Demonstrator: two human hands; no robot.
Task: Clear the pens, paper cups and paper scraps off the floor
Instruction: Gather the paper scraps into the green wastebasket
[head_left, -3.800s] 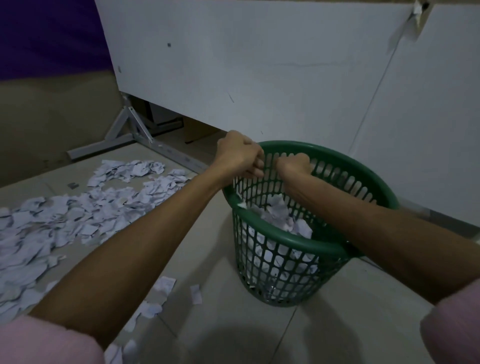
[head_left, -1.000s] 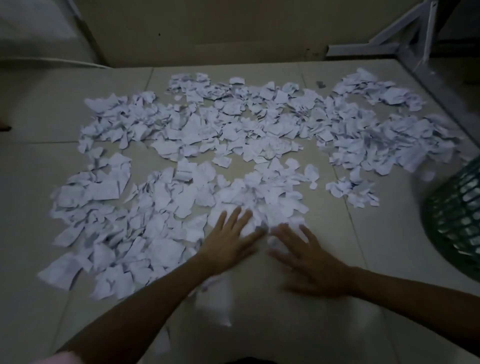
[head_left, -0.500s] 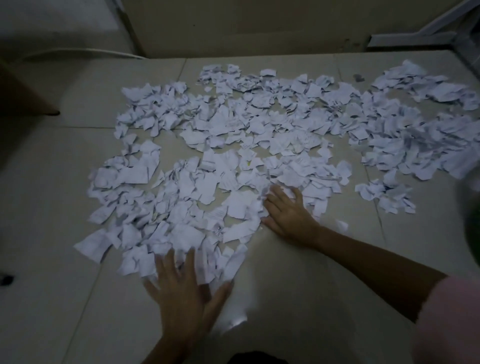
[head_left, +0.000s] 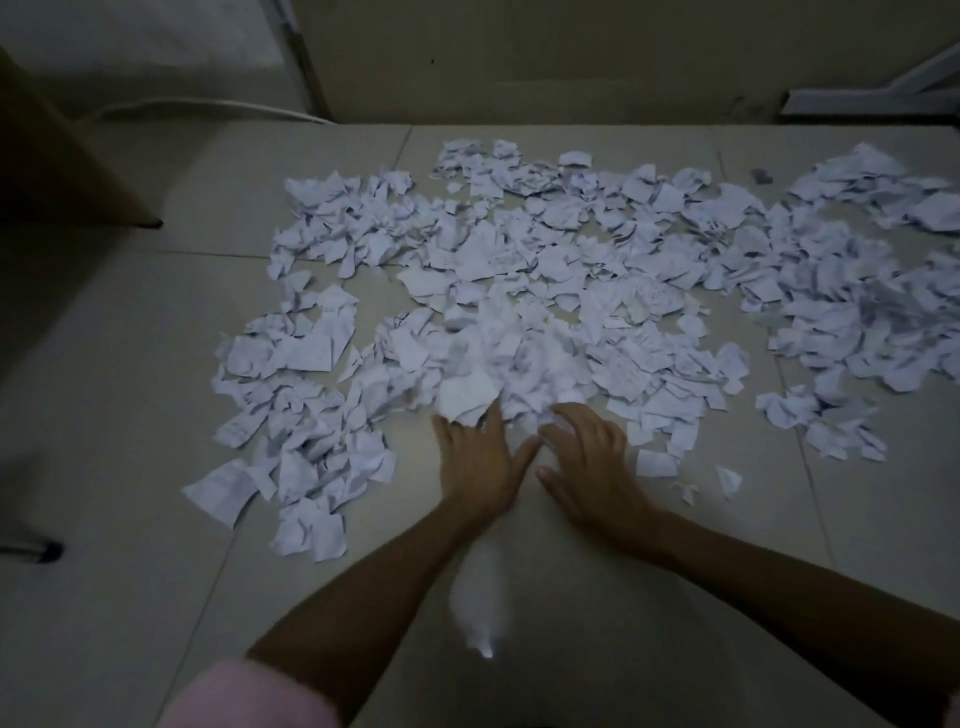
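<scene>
Hundreds of torn white paper scraps (head_left: 545, 291) lie spread across the pale tiled floor (head_left: 130, 415), thickest in a heaped mound at the centre and trailing off to the right edge of view. At the near edge of that mound, both hands rest palm down side by side. The left hand (head_left: 480, 457) lies flat with its fingers reaching under a larger scrap; the right hand (head_left: 589, 457) has its fingers spread and slightly bent over the paper, holding nothing. A few stray pieces (head_left: 691, 475) lie just to the right of the hands. To gather well, the hands should probably sweep inward from both sides, pressing the scraps into one tight bundle before lifting, so little falls. No pens, cups or bin are visible. Pink sleeve (head_left: 249, 696) shows at the bottom.
</scene>
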